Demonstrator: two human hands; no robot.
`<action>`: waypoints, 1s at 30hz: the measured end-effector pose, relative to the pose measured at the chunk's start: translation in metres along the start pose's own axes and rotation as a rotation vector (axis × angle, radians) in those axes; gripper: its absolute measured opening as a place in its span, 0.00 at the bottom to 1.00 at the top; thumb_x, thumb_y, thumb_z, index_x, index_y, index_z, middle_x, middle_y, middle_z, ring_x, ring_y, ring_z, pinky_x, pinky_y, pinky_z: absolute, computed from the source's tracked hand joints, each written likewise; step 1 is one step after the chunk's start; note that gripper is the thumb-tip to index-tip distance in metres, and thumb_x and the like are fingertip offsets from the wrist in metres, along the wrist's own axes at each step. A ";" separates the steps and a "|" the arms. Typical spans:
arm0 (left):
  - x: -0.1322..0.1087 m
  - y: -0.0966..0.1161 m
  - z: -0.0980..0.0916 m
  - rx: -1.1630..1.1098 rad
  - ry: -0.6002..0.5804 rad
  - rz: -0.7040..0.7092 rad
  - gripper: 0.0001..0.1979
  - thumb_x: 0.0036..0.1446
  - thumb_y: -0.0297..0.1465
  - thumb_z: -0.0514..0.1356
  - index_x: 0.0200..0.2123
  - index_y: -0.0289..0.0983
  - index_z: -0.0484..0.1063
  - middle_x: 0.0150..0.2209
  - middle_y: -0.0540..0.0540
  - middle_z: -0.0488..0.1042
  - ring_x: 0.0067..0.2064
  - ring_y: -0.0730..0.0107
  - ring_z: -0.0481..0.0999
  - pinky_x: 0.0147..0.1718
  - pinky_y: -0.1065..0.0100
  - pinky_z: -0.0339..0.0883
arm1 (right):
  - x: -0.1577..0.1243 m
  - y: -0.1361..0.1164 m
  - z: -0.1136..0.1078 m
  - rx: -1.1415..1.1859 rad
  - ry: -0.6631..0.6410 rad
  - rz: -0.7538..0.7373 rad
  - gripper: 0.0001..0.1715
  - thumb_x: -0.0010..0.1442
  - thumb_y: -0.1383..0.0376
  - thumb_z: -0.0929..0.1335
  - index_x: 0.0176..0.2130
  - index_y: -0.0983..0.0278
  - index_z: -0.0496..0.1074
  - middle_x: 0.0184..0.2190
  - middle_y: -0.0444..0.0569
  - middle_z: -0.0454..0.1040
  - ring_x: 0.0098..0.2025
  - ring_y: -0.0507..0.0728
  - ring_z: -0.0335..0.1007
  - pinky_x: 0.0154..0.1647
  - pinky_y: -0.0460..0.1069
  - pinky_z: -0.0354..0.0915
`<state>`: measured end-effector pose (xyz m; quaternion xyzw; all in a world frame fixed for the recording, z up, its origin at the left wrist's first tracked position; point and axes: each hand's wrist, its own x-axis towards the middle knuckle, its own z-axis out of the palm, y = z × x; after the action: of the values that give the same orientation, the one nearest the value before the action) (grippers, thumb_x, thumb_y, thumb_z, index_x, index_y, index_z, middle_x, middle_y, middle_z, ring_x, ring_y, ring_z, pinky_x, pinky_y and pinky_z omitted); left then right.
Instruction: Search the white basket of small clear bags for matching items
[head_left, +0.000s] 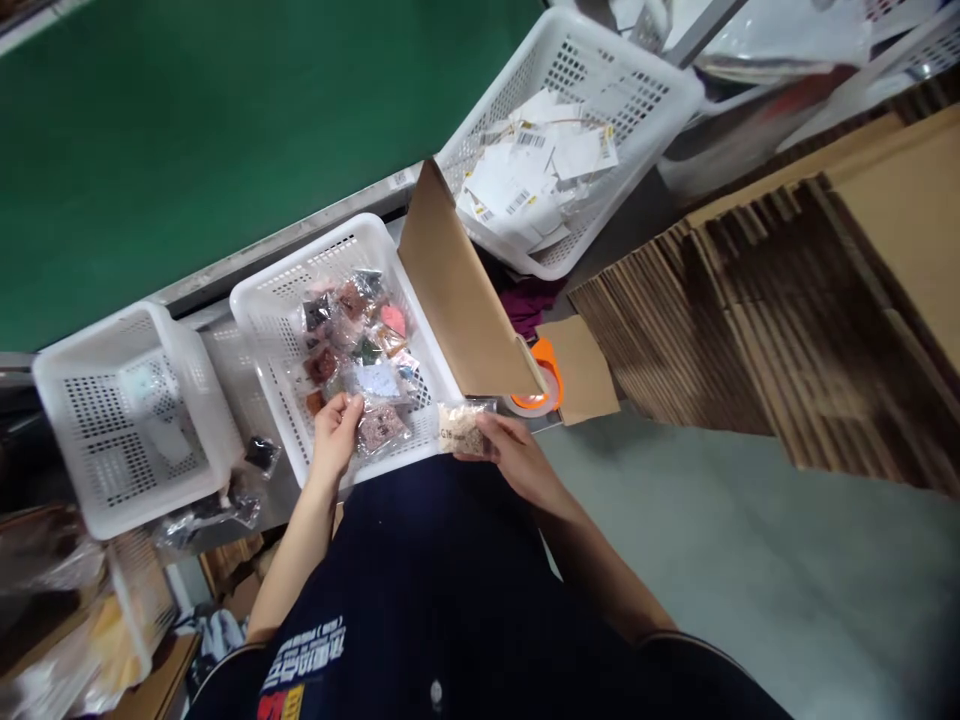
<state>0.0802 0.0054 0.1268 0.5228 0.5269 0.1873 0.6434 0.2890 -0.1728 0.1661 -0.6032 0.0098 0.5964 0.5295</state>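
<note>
Right hand point(517, 455), head view: thumb and fingers pinch the right end of a beige packet point(456, 428), which is held at the lower right corner of the middle white basket point(300, 262), near the centre of the frame. Dark print on the packet faces the camera. Left hand point(336, 432), left of centre: thumb and forefinger are pressed together on the edge of clear film at the lower part of the packet heap; the film seems to belong to a pinkish packet point(381, 428), though glossy overlap prevents firm confirmation. Mixed packets point(349, 310) lie loosely piled above it in the same basket. A raised cardboard panel point(461, 290) stands along the basket's right side; an orange tape dispenser point(549, 354) sits just beyond the panel's lower end. Toward the upper right of the frame, a second white basket point(660, 80) contains barcoded white cards point(529, 170). Step in hand, as judged: individual handling of packets, one per hand. Next move calls for maintaining the edge grip on the beige packet, keeping its print uncovered, and separating the pinkish packet's film from its neighbours without dragging them along.
</note>
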 end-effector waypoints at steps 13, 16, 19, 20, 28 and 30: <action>0.013 -0.019 0.000 1.019 -0.263 0.312 0.41 0.63 0.43 0.67 0.76 0.44 0.58 0.80 0.32 0.43 0.79 0.27 0.39 0.70 0.20 0.41 | -0.004 0.000 -0.006 0.009 0.060 0.055 0.37 0.46 0.34 0.81 0.35 0.63 0.80 0.36 0.50 0.79 0.41 0.64 0.78 0.41 0.60 0.82; 0.026 -0.019 0.011 1.287 -0.274 0.214 0.37 0.58 0.34 0.71 0.70 0.45 0.69 0.78 0.31 0.53 0.76 0.21 0.50 0.65 0.21 0.58 | -0.006 0.000 -0.009 -0.007 0.066 0.049 0.37 0.46 0.34 0.81 0.35 0.62 0.80 0.38 0.51 0.80 0.43 0.65 0.78 0.44 0.62 0.83; 0.041 -0.010 0.003 1.147 -0.219 0.223 0.19 0.58 0.25 0.65 0.53 0.42 0.81 0.64 0.35 0.74 0.63 0.38 0.74 0.57 0.44 0.75 | -0.007 0.002 -0.010 0.000 0.042 0.033 0.35 0.51 0.35 0.80 0.38 0.61 0.82 0.41 0.52 0.81 0.47 0.67 0.78 0.46 0.62 0.82; 0.046 -0.005 -0.006 1.033 -0.186 0.240 0.15 0.57 0.24 0.64 0.47 0.41 0.82 0.57 0.37 0.78 0.58 0.44 0.78 0.55 0.49 0.76 | -0.008 0.002 -0.011 0.007 0.042 0.029 0.34 0.51 0.35 0.79 0.38 0.61 0.82 0.41 0.53 0.81 0.49 0.68 0.78 0.46 0.62 0.82; 0.077 0.036 -0.089 0.130 0.404 0.203 0.14 0.46 0.39 0.74 0.31 0.41 0.74 0.28 0.51 0.74 0.29 0.69 0.70 0.30 0.65 0.66 | -0.008 0.001 -0.012 0.021 0.073 0.020 0.37 0.46 0.35 0.81 0.36 0.62 0.81 0.42 0.52 0.81 0.46 0.66 0.78 0.43 0.59 0.83; 0.080 0.038 -0.084 0.103 0.426 0.192 0.18 0.45 0.42 0.74 0.31 0.40 0.73 0.28 0.52 0.72 0.29 0.71 0.69 0.29 0.67 0.64 | -0.008 0.000 -0.009 0.011 0.062 0.019 0.36 0.47 0.35 0.81 0.36 0.62 0.81 0.43 0.52 0.81 0.47 0.66 0.78 0.43 0.58 0.83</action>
<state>0.0488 0.1235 0.1301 0.5512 0.6076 0.3265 0.4694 0.2935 -0.1836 0.1697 -0.6183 0.0353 0.5823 0.5266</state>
